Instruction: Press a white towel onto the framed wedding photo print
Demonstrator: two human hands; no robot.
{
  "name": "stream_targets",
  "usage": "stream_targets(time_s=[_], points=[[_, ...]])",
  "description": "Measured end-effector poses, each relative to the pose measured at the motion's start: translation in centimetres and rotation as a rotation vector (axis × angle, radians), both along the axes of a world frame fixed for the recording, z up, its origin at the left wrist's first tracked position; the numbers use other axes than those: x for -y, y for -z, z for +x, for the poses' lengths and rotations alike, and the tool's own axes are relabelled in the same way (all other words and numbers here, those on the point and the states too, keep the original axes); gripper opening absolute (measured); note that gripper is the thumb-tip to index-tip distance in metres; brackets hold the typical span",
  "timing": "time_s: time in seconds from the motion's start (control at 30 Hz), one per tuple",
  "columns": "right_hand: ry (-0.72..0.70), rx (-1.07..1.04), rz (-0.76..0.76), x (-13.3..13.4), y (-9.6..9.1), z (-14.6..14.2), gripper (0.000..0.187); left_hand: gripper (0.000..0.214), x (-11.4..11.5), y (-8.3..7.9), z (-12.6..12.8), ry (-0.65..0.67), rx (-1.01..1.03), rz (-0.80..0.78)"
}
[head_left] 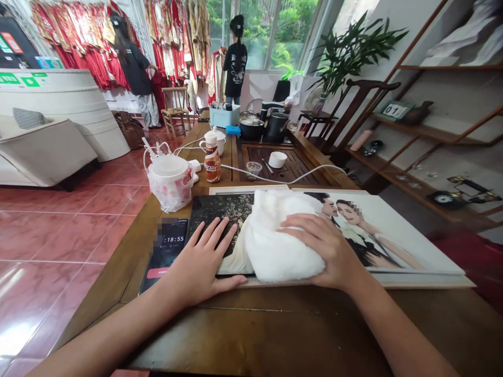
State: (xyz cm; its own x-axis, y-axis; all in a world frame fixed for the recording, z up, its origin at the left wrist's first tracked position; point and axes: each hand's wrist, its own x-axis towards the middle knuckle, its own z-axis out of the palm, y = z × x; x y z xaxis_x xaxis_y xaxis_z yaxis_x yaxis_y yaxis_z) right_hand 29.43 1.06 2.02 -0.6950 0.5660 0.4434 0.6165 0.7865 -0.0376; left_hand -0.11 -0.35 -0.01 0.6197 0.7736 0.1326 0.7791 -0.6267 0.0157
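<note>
A large photo album (416,222) lies open on the wooden table, with a dark picture on its left page and a couple's portrait on its right. My left hand (210,256) rests flat on the dark page near the lower left corner, fingers spread. Under my right hand (328,246) is a bunched white cloth (277,243), fluffy like a towel, pressed against the middle of the album. The right fingers curl over the cloth's right side. Beside my left forearm lies a phone (167,248) with a lit screen showing digits.
Left of the album stand a bagged white tub (171,178) and a drink bottle (212,159). Beyond are a white cable (314,168), a small white bowl (277,159) and a black pot (251,128). Two people stand near hanging red garments; wooden shelves (432,131) rise at right.
</note>
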Motion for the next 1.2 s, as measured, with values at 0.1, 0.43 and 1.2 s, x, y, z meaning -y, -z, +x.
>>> stream_targets(time_s=[0.1, 0.43, 1.2], points=[[-0.113, -0.017, -0.001, 0.31, 0.26, -0.51, 0.059, 0.093, -0.01, 0.04, 0.0, 0.006, 0.001, -0.002], [-0.008, 0.007, 0.023, 0.01, 0.04, 0.03, 0.059, 0.094, 0.06, 0.0, 0.02, 0.002, -0.005, -0.005], [-0.039, 0.001, 0.021, 0.09, -0.17, -0.14, 0.055, 0.092, 0.03, 0.0, -0.05, 0.006, 0.021, 0.031]])
